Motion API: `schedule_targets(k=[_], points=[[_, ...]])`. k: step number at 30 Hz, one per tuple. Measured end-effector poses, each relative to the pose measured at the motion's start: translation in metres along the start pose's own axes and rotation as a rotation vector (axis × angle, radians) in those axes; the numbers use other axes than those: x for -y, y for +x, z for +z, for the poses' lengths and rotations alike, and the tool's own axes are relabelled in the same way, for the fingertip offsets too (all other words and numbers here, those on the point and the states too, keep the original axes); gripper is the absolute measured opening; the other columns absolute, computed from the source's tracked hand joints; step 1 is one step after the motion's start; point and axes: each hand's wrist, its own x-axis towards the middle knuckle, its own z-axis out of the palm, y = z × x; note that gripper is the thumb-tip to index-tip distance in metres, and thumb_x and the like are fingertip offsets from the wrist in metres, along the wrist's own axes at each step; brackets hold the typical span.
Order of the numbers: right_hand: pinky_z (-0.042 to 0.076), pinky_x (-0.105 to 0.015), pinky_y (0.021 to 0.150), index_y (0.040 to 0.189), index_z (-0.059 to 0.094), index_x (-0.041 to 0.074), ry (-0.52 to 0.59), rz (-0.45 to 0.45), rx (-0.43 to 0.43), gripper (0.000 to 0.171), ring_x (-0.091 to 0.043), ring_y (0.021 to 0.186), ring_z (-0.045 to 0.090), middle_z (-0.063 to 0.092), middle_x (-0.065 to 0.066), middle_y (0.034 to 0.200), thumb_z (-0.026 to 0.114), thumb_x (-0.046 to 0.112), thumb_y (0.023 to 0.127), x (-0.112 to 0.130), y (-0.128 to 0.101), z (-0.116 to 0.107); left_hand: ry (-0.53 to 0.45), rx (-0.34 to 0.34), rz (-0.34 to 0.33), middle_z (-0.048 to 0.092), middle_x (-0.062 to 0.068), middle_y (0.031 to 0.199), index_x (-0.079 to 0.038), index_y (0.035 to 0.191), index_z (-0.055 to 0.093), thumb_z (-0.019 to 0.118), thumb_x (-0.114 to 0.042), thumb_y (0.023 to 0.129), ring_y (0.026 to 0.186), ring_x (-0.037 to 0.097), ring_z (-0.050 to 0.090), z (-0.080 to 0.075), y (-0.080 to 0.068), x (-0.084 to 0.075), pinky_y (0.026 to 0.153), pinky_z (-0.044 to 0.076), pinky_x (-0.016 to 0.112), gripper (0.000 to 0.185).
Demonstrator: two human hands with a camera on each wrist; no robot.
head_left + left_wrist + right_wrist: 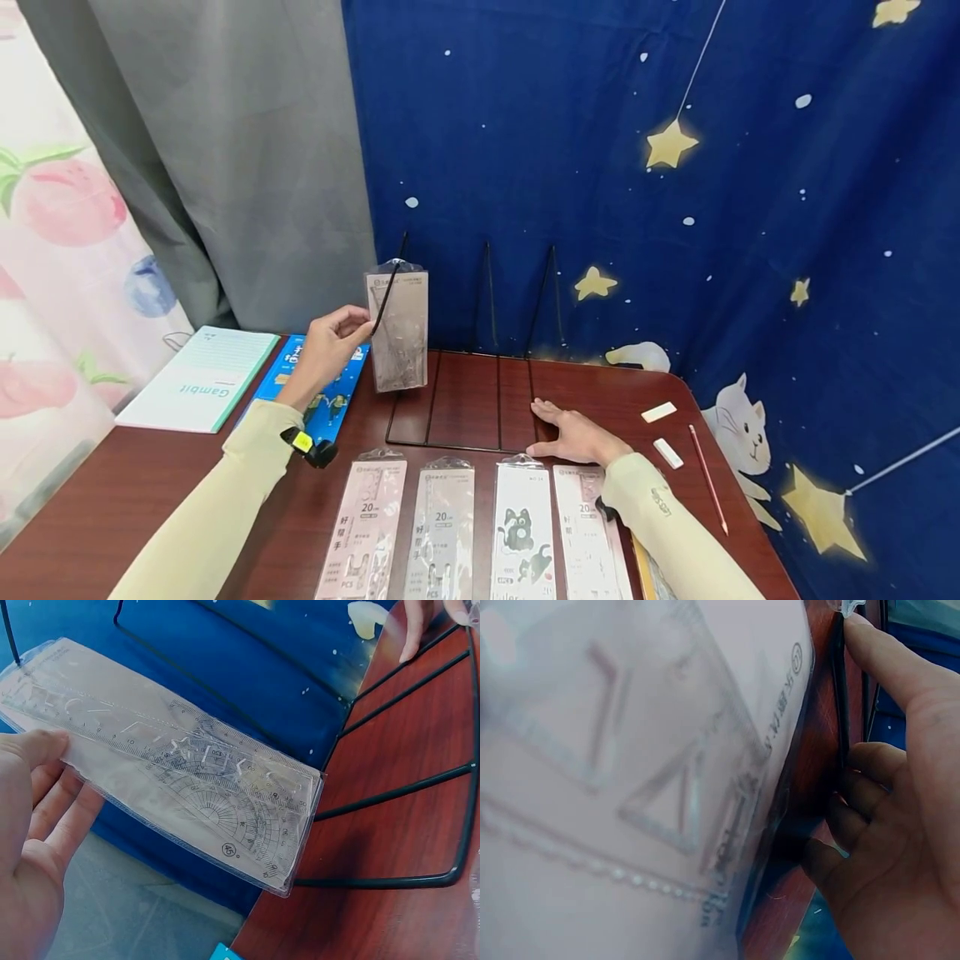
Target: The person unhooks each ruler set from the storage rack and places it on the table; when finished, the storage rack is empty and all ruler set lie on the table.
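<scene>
A clear-sleeved ruler set (pixel 399 333) hangs by its top from the left prong of a black wire rack (pixel 442 447). My left hand (pixel 330 343) pinches the sleeve's left edge. In the left wrist view, the thumb (pixel 46 744) lies over the edge with the fingers behind it; a straight ruler and a protractor show through the plastic. My right hand (pixel 573 433) rests at the right side of the rack's base, its fingers spread and reaching the wire. From the right wrist, a blurred ruler pack (pixel 645 772) fills much of the view beside the palm.
Several packaged ruler sets (pixel 441 533) lie in a row at the table's front. On the left are a notepad (pixel 202 375) and a blue book (pixel 330 408). Two white erasers (pixel 667 452) and a red pencil (pixel 708 479) lie at right. Curtains hang behind.
</scene>
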Motion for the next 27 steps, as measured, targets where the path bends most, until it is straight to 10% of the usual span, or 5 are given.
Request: schedule_targets(k=[19,27], points=[[0.029,-0.056,0.124,0.163,0.033,0.015,0.005,-0.016,-0.002,0.094,-0.03,0.16,0.024,0.024,-0.007,0.173,0.077,0.054,0.09,0.0,-0.002,0.002,0.073,0.029,-0.076,0.077,0.009,0.113,-0.014,0.117,0.072,0.065,-0.045,0.101,0.098,0.004,0.071,-0.006,-0.05,-0.018,0.083,0.052,0.013,0.036],[0.028,-0.058,0.124,0.163,0.033,0.016,0.011,-0.01,0.0,0.094,-0.03,0.161,0.023,0.023,-0.006,0.173,0.077,0.054,0.089,0.0,-0.001,0.0,0.089,0.008,-0.049,0.076,0.009,0.113,-0.012,0.116,0.073,0.066,-0.04,0.101,0.099,-0.011,0.061,-0.007,-0.072,-0.023,0.083,0.051,0.012,0.032]])
